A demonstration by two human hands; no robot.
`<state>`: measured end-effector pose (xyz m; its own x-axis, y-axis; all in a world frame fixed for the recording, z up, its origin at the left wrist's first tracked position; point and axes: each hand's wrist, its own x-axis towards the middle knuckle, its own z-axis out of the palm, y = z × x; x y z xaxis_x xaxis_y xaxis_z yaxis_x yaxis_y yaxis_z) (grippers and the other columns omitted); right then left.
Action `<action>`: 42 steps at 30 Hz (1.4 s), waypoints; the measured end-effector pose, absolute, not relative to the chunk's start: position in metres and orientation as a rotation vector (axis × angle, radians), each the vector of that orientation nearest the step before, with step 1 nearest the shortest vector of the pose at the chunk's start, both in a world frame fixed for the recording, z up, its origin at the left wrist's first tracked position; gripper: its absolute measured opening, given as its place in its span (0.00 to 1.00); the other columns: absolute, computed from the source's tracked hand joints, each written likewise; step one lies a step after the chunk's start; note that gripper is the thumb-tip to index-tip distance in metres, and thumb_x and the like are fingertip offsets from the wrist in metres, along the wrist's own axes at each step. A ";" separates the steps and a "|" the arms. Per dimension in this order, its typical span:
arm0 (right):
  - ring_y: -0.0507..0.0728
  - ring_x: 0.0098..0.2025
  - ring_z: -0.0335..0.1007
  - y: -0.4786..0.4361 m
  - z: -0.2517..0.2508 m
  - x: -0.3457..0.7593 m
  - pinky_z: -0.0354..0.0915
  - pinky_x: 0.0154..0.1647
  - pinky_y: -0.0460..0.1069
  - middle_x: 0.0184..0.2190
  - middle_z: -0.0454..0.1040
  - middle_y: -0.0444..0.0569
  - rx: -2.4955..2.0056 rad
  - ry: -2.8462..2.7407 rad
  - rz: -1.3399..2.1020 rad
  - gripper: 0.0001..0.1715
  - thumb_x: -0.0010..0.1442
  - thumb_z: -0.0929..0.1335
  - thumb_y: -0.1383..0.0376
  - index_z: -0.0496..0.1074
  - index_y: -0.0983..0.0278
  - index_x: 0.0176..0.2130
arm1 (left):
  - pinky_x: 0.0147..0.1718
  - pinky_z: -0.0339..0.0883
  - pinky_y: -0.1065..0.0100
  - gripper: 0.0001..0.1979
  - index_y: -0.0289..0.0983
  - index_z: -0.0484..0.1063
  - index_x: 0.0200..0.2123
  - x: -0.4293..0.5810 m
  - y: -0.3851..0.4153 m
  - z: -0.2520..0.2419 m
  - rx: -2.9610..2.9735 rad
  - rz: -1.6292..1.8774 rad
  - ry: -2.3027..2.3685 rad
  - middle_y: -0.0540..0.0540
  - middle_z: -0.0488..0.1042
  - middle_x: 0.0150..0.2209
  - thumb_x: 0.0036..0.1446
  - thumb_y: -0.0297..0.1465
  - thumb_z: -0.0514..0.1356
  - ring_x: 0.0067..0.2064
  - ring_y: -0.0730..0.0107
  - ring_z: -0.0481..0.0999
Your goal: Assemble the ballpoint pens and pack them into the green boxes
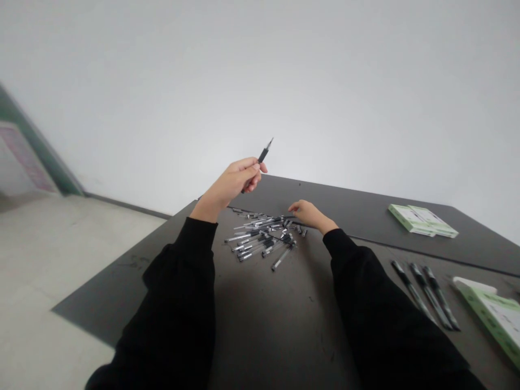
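My left hand (244, 176) is raised over the far side of the table, closed around an uncapped pen (264, 154). The pen's black grip and metal tip point up and to the right. Below it lies a loose pile of pens (254, 244) with clear barrels and black grips. Small pen caps (300, 231) are scattered at the pile's right side. Just beyond them, low over the table, is my right hand (307, 212), its fingers bent and drawn together. Whatever its fingertips may hold is too small to make out.
On the dark table (280, 336), several capped pens (426, 295) lie in a row to the right. Beside them is a green and white box (493, 309). Farther back sit more flat boxes (422, 220). A pale wall (325, 97) stands behind the table.
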<state>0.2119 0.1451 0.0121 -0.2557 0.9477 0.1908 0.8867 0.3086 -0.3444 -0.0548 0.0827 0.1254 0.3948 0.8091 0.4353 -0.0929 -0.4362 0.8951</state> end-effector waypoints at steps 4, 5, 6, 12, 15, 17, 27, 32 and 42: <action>0.57 0.44 0.75 0.154 0.018 0.184 0.65 0.48 0.46 0.41 0.81 0.54 -1.558 -2.336 0.247 0.18 0.57 0.65 0.75 0.81 0.68 0.42 | 0.22 0.54 0.74 0.07 0.35 0.71 0.35 -0.076 0.085 0.131 1.707 1.253 0.687 0.52 0.63 0.24 0.63 0.29 0.54 0.23 0.79 0.62; 0.56 0.44 0.75 0.157 0.018 0.173 0.65 0.47 0.45 0.41 0.81 0.53 -1.528 -2.369 0.250 0.18 0.57 0.65 0.74 0.81 0.67 0.42 | 0.22 0.54 0.74 0.07 0.35 0.71 0.35 -0.080 0.085 0.133 1.690 1.278 0.704 0.52 0.63 0.24 0.63 0.29 0.54 0.22 0.79 0.62; 0.56 0.44 0.75 0.160 0.018 0.162 0.65 0.47 0.45 0.42 0.82 0.53 -1.496 -2.403 0.254 0.17 0.57 0.65 0.73 0.81 0.67 0.42 | 0.21 0.53 0.74 0.07 0.35 0.71 0.35 -0.084 0.086 0.134 1.669 1.302 0.720 0.52 0.63 0.24 0.64 0.29 0.54 0.22 0.80 0.61; 0.56 0.47 0.76 0.182 0.009 0.094 0.64 0.50 0.44 0.45 0.82 0.53 -1.347 -2.575 0.271 0.18 0.57 0.66 0.74 0.81 0.67 0.44 | 0.20 0.51 0.75 0.08 0.35 0.70 0.35 -0.088 0.087 0.136 1.650 1.344 0.729 0.53 0.62 0.23 0.65 0.29 0.52 0.21 0.81 0.60; 0.57 0.47 0.76 0.189 0.003 0.076 0.64 0.51 0.44 0.45 0.82 0.53 -1.311 -2.631 0.277 0.20 0.54 0.67 0.76 0.82 0.67 0.44 | 0.21 0.51 0.75 0.08 0.34 0.70 0.35 -0.085 0.086 0.136 1.688 1.319 0.703 0.53 0.62 0.23 0.65 0.28 0.53 0.22 0.82 0.61; 0.58 0.47 0.77 0.191 0.000 0.072 0.64 0.50 0.44 0.44 0.82 0.54 -1.303 -2.655 0.278 0.21 0.52 0.67 0.77 0.82 0.67 0.43 | 0.21 0.51 0.75 0.09 0.34 0.70 0.35 -0.083 0.086 0.137 1.702 1.312 0.696 0.52 0.63 0.24 0.66 0.28 0.52 0.22 0.82 0.61; 0.57 0.38 0.77 0.177 -0.001 0.077 0.64 0.42 0.44 0.35 0.83 0.55 -1.322 -2.631 0.245 0.14 0.50 0.67 0.78 0.83 0.68 0.32 | 0.22 0.50 0.74 0.09 0.34 0.70 0.34 -0.075 0.084 0.138 1.699 1.306 0.683 0.52 0.61 0.24 0.66 0.28 0.53 0.22 0.83 0.59; 0.56 0.38 0.74 0.147 0.037 0.103 0.64 0.45 0.47 0.37 0.81 0.54 -1.328 -2.406 0.163 0.13 0.57 0.66 0.74 0.81 0.68 0.37 | 0.22 0.49 0.74 0.09 0.35 0.70 0.35 -0.064 0.083 0.136 1.731 1.243 0.636 0.53 0.61 0.24 0.66 0.29 0.52 0.22 0.81 0.60; 0.54 0.34 0.73 -0.013 0.135 0.244 0.69 0.37 0.52 0.36 0.79 0.48 -0.865 -1.482 0.440 0.05 0.57 0.74 0.61 0.79 0.58 0.37 | 0.24 0.53 0.73 0.08 0.35 0.69 0.36 0.034 0.033 0.111 1.780 0.784 0.402 0.53 0.61 0.24 0.66 0.31 0.52 0.24 0.78 0.60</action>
